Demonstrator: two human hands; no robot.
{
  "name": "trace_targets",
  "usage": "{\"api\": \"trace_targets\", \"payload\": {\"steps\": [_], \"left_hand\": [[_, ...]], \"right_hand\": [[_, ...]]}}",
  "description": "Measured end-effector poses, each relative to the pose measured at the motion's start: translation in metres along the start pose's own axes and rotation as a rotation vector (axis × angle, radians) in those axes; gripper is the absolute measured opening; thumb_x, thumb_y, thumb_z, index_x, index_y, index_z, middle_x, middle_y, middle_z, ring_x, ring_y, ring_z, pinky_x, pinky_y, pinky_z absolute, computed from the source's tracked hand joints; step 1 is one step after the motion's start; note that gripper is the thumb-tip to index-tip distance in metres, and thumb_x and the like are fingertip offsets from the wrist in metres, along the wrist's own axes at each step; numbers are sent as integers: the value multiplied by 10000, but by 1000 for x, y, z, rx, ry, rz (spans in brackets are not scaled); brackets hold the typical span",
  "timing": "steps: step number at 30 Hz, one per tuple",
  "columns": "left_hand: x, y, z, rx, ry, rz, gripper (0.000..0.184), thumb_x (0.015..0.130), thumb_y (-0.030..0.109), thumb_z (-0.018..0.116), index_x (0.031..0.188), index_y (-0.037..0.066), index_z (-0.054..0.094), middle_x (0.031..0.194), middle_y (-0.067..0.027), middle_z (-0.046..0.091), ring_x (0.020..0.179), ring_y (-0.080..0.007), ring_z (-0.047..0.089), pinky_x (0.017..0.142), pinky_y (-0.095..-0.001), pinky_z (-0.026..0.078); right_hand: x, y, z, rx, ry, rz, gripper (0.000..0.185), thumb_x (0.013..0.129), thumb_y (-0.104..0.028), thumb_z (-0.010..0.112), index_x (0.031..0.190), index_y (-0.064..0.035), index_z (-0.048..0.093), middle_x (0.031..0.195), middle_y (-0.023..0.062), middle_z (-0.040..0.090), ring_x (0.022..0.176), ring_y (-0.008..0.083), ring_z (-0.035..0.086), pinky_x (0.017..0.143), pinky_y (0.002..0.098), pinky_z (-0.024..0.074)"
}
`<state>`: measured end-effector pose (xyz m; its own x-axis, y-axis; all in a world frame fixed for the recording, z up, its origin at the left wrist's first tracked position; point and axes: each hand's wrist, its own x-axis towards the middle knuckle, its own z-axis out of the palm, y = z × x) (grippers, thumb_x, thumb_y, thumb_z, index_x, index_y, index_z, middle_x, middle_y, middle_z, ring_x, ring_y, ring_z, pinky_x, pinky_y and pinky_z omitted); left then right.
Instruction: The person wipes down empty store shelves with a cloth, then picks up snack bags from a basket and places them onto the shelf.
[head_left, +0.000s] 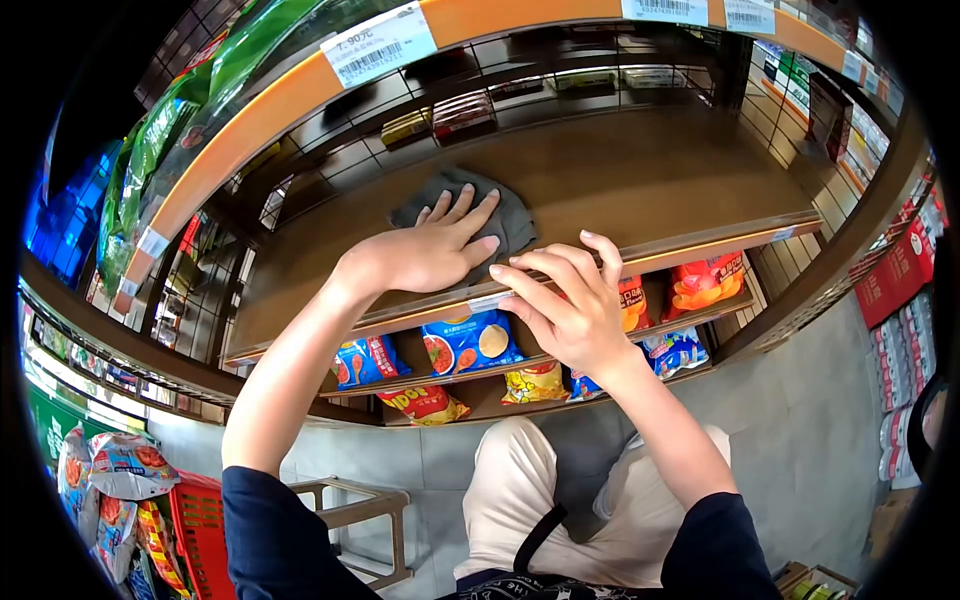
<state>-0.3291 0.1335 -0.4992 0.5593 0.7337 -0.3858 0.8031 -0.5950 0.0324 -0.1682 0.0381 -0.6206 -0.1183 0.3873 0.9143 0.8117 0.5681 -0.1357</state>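
Observation:
My left hand [433, 246] lies flat with spread fingers on a dark grey cloth [514, 218], pressing it against the brown shelf board [640, 180]. The cloth is crumpled, and part of it is hidden under the palm. My right hand [573, 310] is at the front edge of the same board, beside a small white label strip [489, 301]. Its fingers are loosely bent and apart, with nothing visible between them. Whether the fingertips touch the edge, I cannot tell.
Lower shelves hold blue snack bags [470, 342] and red-orange bags [705, 285]. Overhead runs an orange shelf edge with price tags [378, 45]. A metal step stool [365, 515] stands on the floor near a red basket [200, 530] and several packaged bags.

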Motion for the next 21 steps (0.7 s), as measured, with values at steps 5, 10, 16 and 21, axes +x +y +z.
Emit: {"api": "trace_targets", "payload": {"steps": [5, 10, 16, 21], "left_hand": [[35, -6, 1, -25, 31, 26, 686, 1032, 540, 209, 1578, 175, 13, 1633, -157, -22, 1504, -330, -17, 1221, -445, 86], [90, 8, -9, -57, 99, -86, 702, 1021, 544, 214, 1577, 168, 9, 1631, -165, -22, 1503, -340, -12, 1225, -443, 82], [57, 11, -4, -36, 56, 25, 717, 1008, 560, 213, 1581, 170, 28, 1631, -172, -2, 1499, -378, 16, 1219, -459, 88], [21, 13, -6, 29, -70, 104, 706, 1035, 534, 220, 1575, 145, -15, 1625, -198, -55, 1502, -343, -50, 1216, -444, 82]], "right_hand": [[3, -1, -2, 0, -20, 5, 319, 811, -233, 752, 1122, -191, 697, 1024, -29, 623, 983, 158, 572, 1039, 440, 322], [3, -2, -3, 2, -5, -2, 310, 809, -221, 752, 1113, -185, 702, 1010, -23, 627, 979, 161, 573, 1036, 442, 325], [1, -1, -4, 32, 22, 23, 290, 816, -190, 742, 1101, -155, 704, 1026, -11, 633, 992, 172, 576, 1030, 432, 344], [0, -1, -4, 61, 45, 8, 276, 823, -182, 733, 1092, -131, 705, 1055, 12, 622, 1031, 197, 565, 1024, 431, 374]]}}
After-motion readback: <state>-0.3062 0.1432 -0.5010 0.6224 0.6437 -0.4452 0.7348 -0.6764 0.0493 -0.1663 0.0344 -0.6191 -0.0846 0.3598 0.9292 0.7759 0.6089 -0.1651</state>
